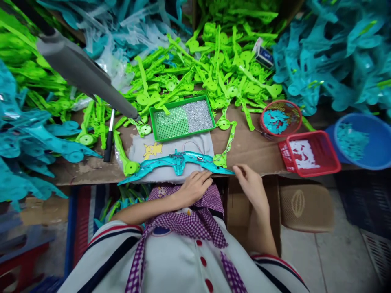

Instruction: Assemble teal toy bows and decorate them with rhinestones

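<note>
A teal bow-shaped plastic shell (178, 162) lies across a grey cloth at the table's front edge, its inner side up, with thin wires running along it. My left hand (195, 188) rests at its lower edge, right of the middle, fingers stretched out. By the shell's right tip is my right hand (251, 185), its fingers bent and loosely apart; whether a fingertip touches the tip I cannot tell. A lime green arm piece (227, 146) overlaps the right limb. Another green arm piece (124, 156) meets the left limb.
Behind the cloth (139, 146) stands a green tray (183, 136) of small metal parts. A grey powered screwdriver (88, 69) hangs from upper left; a black-handled screwdriver (109, 142) lies below. Red baskets (331, 156) and a blue basin (377, 142) stand right. Green and teal pieces pile up behind.
</note>
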A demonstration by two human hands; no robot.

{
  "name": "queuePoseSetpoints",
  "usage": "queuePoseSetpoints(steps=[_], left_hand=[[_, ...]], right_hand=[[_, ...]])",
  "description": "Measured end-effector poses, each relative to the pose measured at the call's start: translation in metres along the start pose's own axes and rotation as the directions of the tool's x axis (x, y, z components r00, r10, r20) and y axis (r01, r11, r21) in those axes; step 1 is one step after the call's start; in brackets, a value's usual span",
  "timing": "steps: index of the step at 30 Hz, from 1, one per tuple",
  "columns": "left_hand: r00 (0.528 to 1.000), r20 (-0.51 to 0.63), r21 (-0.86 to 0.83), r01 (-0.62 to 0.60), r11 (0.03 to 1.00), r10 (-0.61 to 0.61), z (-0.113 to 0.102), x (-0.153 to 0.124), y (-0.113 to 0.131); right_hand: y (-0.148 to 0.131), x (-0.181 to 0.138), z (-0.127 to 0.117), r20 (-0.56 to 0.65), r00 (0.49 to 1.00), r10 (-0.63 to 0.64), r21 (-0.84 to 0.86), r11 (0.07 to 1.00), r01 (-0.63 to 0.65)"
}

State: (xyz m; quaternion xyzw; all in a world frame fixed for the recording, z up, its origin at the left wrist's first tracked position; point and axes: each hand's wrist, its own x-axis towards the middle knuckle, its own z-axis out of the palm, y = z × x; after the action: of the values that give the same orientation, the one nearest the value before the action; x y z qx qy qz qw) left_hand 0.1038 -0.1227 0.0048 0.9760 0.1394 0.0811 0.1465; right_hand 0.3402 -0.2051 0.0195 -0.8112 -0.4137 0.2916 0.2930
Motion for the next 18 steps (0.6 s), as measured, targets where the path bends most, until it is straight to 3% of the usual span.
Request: queuePoseSetpoints(steps=[3,6,10,14,16,18], left_hand=[[0.997,0.078,0.025,0.005,1.000,-0.006,0.003,0.003,0.002],[0.985,0.170,0.028,-0.031,0.999,0.026,0.004,0.010,0.004],[0.971,0.221,-0.035,-0.085,0.996,0.090,0.009,0.023,0.008],[0.989,0.091,-0.224,-0.094,0.970,0.117,0.009,0.020,0.004],[0.999,-0.031,-0.331,-0.048,0.942,0.041,0.002,0.012,-0.002],[0.982,-0.152,-0.406,0.039,0.913,-0.109,-0.010,0.011,-0.011]], right_hand=[[0.018,-0.011,0.012,0.153,0.983,0.097,0.149,0.981,-0.120],[0.025,-0.007,0.022,0.139,0.986,0.093,0.268,0.955,-0.128],[0.024,0.000,0.020,0.126,0.989,0.076,0.235,0.966,-0.104],[0.018,-0.003,0.013,0.036,0.999,-0.018,0.071,0.997,0.015],[0.014,-0.004,0.013,-0.105,0.990,-0.097,0.021,0.995,0.100],[0.009,-0.002,0.016,-0.241,0.958,-0.152,0.026,0.986,0.163]])
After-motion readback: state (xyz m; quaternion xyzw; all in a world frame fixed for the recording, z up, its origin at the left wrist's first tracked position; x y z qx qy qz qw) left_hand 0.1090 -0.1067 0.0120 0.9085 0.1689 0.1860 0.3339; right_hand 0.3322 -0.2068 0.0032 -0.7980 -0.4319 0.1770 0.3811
